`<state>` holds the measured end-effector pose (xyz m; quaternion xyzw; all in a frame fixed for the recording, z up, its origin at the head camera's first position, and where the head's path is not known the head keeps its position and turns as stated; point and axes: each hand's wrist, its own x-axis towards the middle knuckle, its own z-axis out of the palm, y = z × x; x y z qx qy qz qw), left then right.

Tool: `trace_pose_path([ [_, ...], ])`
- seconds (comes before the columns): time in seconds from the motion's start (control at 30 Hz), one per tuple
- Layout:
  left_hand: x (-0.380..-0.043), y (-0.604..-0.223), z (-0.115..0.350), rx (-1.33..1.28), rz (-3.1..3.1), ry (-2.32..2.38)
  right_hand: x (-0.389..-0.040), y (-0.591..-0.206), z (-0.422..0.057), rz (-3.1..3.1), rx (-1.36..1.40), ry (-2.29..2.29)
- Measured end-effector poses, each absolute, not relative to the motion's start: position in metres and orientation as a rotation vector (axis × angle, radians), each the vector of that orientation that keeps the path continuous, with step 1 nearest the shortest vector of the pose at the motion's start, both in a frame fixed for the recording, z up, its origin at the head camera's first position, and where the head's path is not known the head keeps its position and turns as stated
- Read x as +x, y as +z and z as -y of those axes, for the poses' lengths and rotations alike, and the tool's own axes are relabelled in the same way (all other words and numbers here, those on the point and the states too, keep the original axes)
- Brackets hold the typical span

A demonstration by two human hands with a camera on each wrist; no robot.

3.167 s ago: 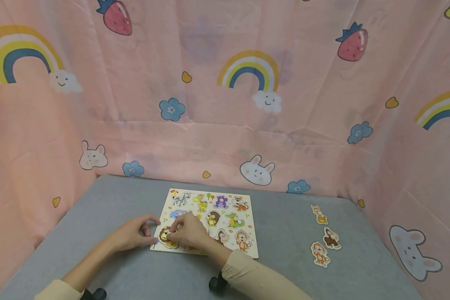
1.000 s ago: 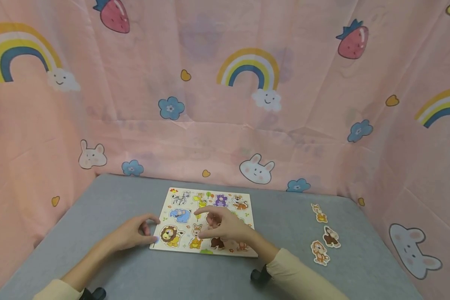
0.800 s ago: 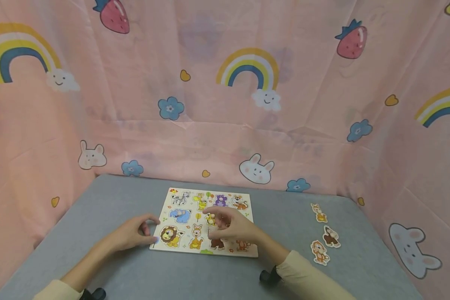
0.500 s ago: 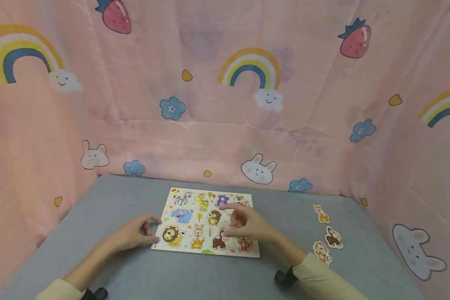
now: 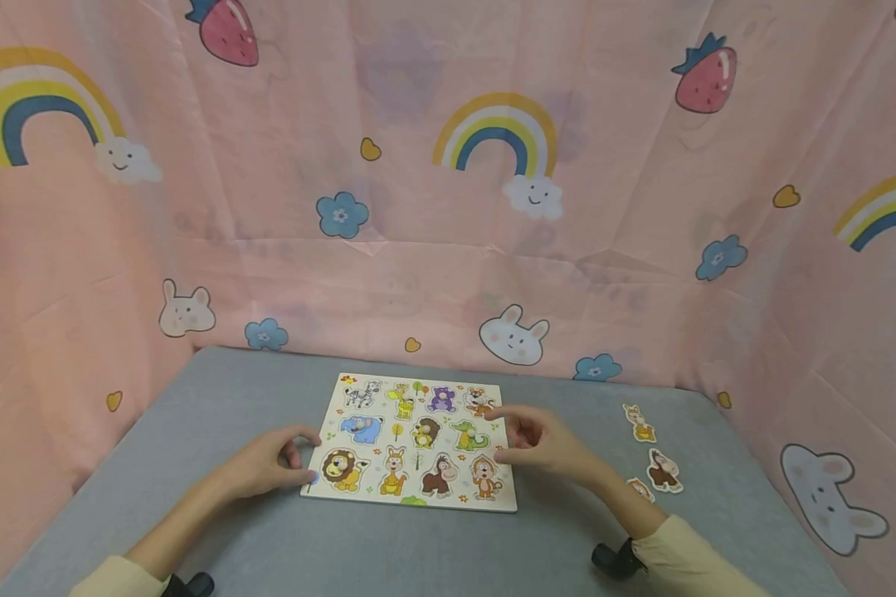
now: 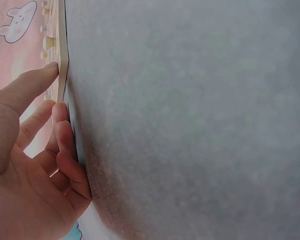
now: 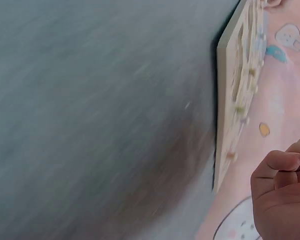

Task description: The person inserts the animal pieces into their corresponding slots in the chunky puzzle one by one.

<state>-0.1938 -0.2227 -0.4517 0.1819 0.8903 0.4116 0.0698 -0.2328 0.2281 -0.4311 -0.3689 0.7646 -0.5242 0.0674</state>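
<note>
A white animal puzzle board [image 5: 411, 503] lies on the grey table, with zebra, giraffe, elephant, lion and other animal shapes in rows. My left hand [image 5: 265, 464] touches the board's left edge with thumb and index finger, set apart along it; the left wrist view shows the thumb tip against the wooden side. My right hand [image 5: 548, 444] is at the board's right edge, holding nothing, thumb and index finger apart. To its right lie a kangaroo piece [image 5: 639, 424], a gorilla piece [image 5: 665, 471] and a monkey piece [image 5: 640, 489], the last partly hidden by the right forearm.
A pink printed cloth [image 5: 418, 274] hangs behind the table [image 5: 448, 555] and along both sides. Small knobs [image 7: 231, 156] stick up from the board in the right wrist view. Each wrist wears a dark strap with a black device [image 5: 616, 560].
My right hand has moved right from the lion to the board's right edge, uncovering the bottom row. Its forearm now covers part of the monkey piece. The left hand stays at the left edge.
</note>
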Motion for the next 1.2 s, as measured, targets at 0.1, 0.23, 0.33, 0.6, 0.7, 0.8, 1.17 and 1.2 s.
trace_pose_path([
  [0.1, -0.194, -0.453, 0.223, 0.543, -2.688, 1.222, -0.228, -0.432, -0.244, -2.331, -1.119, -1.565],
  [0.23, -0.196, -0.454, 0.223, 0.522, -2.701, 1.199, -0.224, -0.436, -0.267, -2.359, -1.109, -1.553],
  [0.33, -0.197, -0.455, 0.223, 0.510, -2.707, 1.194, -0.222, -0.438, -0.288, -2.373, -1.051, -1.552],
  [0.6, -0.198, -0.457, 0.224, 0.527, -2.716, 1.180, -0.222, -0.440, -0.351, -2.546, -0.783, -1.488],
  [0.7, -0.198, -0.457, 0.225, 0.529, -2.715, 1.181, -0.222, -0.439, -0.371, -2.611, -0.750, -1.485],
  [0.8, -0.198, -0.457, 0.224, 0.537, -2.712, 1.180, -0.221, -0.437, -0.388, -2.656, -0.731, -1.482],
  [1.17, -0.198, -0.458, 0.225, 0.549, -2.720, 1.191, -0.222, -0.434, -0.425, -2.821, -0.525, -1.461],
  [1.2, -0.198, -0.458, 0.225, 0.546, -2.721, 1.194, -0.223, -0.435, -0.427, -2.830, -0.513, -1.456],
])
